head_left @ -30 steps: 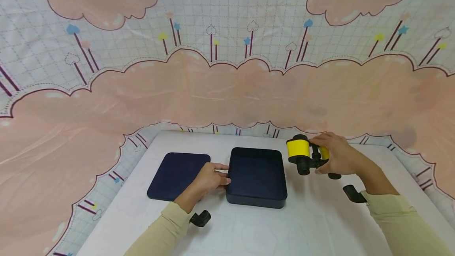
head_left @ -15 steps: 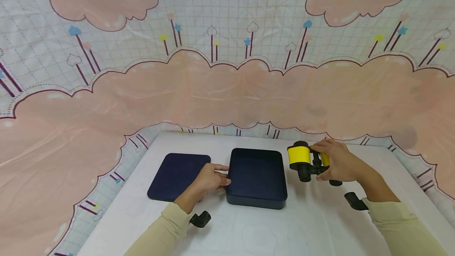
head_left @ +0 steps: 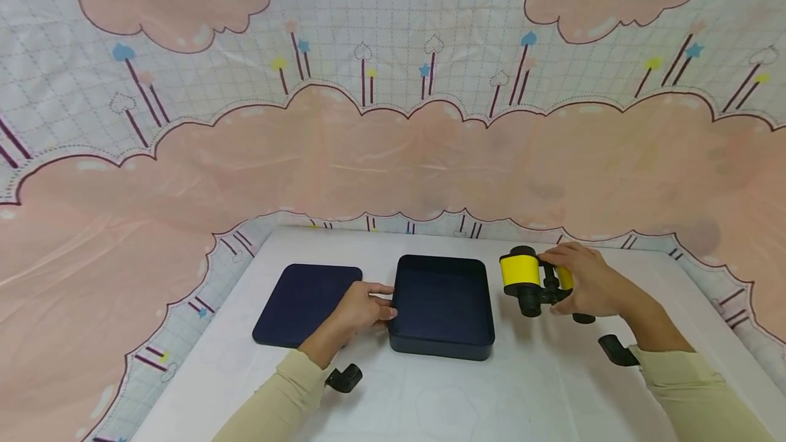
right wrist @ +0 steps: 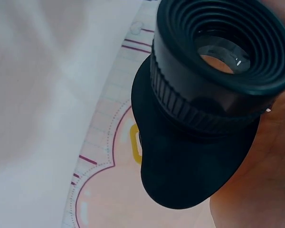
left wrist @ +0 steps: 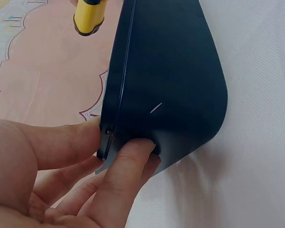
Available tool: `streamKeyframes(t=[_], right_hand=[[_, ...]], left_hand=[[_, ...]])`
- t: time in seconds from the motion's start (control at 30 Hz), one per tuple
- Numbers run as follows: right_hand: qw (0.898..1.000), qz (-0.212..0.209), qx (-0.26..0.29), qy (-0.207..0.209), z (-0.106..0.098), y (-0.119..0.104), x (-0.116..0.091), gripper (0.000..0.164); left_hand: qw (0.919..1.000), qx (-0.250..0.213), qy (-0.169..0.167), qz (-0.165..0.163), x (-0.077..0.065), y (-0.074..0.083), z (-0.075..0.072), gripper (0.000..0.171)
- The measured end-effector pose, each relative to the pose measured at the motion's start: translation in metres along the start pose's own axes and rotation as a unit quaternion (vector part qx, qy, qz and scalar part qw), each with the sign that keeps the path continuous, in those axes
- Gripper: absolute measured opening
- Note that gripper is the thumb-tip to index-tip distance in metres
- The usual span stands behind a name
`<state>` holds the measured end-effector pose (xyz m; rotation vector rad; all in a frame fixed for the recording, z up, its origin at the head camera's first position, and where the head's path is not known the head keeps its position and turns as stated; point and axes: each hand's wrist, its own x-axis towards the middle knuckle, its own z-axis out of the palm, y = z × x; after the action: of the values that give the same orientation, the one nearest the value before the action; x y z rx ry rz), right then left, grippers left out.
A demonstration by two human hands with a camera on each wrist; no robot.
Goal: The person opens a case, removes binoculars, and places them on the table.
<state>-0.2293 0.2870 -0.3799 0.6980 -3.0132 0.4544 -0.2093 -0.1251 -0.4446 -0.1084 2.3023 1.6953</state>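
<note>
In the head view a dark navy box (head_left: 441,302) stands uncovered at the middle of the table, and its flat lid (head_left: 307,302) lies to its left. My left hand (head_left: 364,307) holds the box by its left side. In the left wrist view its bent fingers (left wrist: 126,164) press on the dark wall near the rim. My right hand (head_left: 591,282) grips yellow and black binoculars (head_left: 520,271) above the table, right of the box, eyepieces toward me. One black eyepiece (right wrist: 213,71) fills much of the right wrist view; most of that hand's fingers are hidden there.
The white table (head_left: 448,401) runs back to a patterned cloth (head_left: 393,162) with clouds and stars that rises behind and along the sides. Black wrist mounts (head_left: 345,378) stick out from both sleeves.
My right hand has lowered the binoculars and shifted them slightly to the right. The left hand, the box and the lid have stayed in place.
</note>
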Motion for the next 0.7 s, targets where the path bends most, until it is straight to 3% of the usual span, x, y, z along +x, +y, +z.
streamKeyframes(t=[0.7], right_hand=[[1.0, -0.003, 0.007, 0.004, 0.012, 0.004, -0.005, 0.094]], left_hand=[[1.0, 0.003, 0.004, -0.001, -0.002, -0.001, 0.002, 0.053]])
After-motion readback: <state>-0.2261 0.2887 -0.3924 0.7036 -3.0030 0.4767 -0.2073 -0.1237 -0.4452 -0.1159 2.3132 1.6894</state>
